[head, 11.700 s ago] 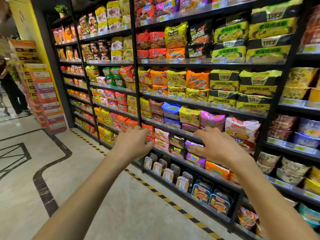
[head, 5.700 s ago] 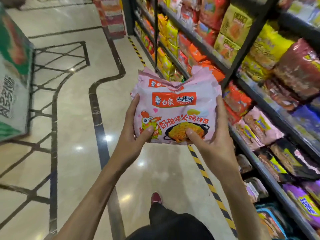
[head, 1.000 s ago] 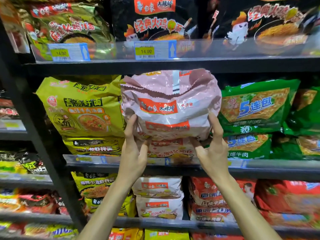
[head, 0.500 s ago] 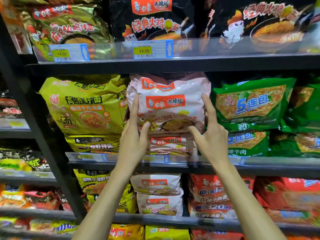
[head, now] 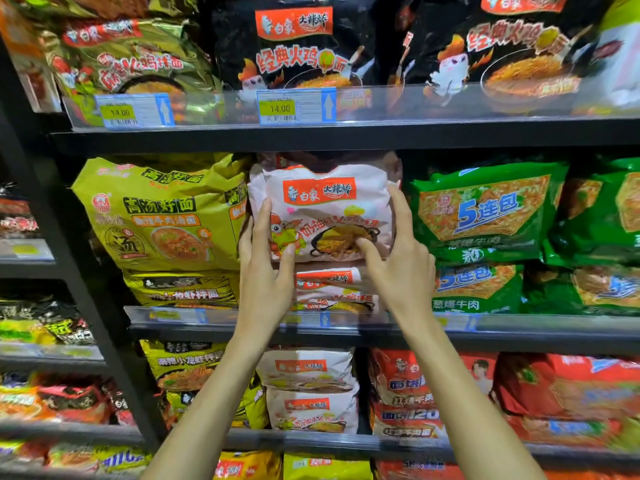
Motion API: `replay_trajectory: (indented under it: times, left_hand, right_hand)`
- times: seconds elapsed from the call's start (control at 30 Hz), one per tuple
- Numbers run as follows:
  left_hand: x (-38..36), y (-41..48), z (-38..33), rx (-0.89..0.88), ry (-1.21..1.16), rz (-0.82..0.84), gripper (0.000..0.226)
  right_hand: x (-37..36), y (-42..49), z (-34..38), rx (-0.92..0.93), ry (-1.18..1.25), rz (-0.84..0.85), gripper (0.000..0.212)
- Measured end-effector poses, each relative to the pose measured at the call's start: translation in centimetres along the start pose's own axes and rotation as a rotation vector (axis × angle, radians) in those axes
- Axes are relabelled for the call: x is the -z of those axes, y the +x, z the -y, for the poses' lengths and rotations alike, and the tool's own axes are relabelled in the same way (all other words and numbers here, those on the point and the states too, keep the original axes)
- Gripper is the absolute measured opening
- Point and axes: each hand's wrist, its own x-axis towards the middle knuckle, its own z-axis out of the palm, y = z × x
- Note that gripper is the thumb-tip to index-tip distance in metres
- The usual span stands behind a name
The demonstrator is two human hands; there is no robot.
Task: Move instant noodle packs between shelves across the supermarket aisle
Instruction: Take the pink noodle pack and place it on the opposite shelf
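Note:
A pink noodle multipack point(head: 322, 206) with an orange label sits in the middle shelf slot, on top of another pink pack point(head: 329, 289). My left hand point(head: 265, 268) holds its left edge, thumb on the front and fingers along the side. My right hand point(head: 398, 258) holds its right edge, index finger up the side and thumb pressed on the front. The pack stands upright, face forward, between yellow packs point(head: 159, 216) and green packs point(head: 485, 209).
The black shelf point(head: 519, 332) has a clear front lip with price tags. Black packs point(head: 298, 46) fill the shelf above. More pink packs point(head: 308, 389) and red packs point(head: 405, 393) lie on the shelf below. A black upright post point(head: 86, 306) stands at the left.
The pink pack went from tilted in front of the shelf to pushed upright into the slot on top of the lower pink pack. Both hands moved forward with it.

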Motion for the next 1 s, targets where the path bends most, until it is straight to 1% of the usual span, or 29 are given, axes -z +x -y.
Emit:
replay_trajectory:
  times: [0.1, 0.33, 0.57, 0.77, 1.0]
  left_hand:
    - [0.1, 0.1, -0.3, 0.015, 0.005, 0.018, 0.069]
    - [0.4, 0.6, -1.0, 0.047, 0.038, 0.055, 0.072]
    - [1.4, -0.2, -1.1, 0.075, 0.023, 0.122, 0.080]
    - [2.8, -1.0, -0.6, 0.027, 0.010, 0.210, 0.082]
    - [4.3, -1.6, -0.4, 0.023, 0.045, 0.282, 0.077]
  right_hand:
    - [-0.2, -0.9, -0.2, 0.002, 0.015, -0.012, 0.082]
    - [1.6, -1.0, -1.2, 0.085, -0.020, 0.087, 0.074]
    - [3.6, -0.9, -0.8, 0.116, -0.166, 0.198, 0.070]
    - [4.7, -1.2, 0.3, 0.096, -0.248, 0.325, 0.085]
    - [5.7, -2.0, 1.2, 0.088, -0.310, 0.398, 0.093]
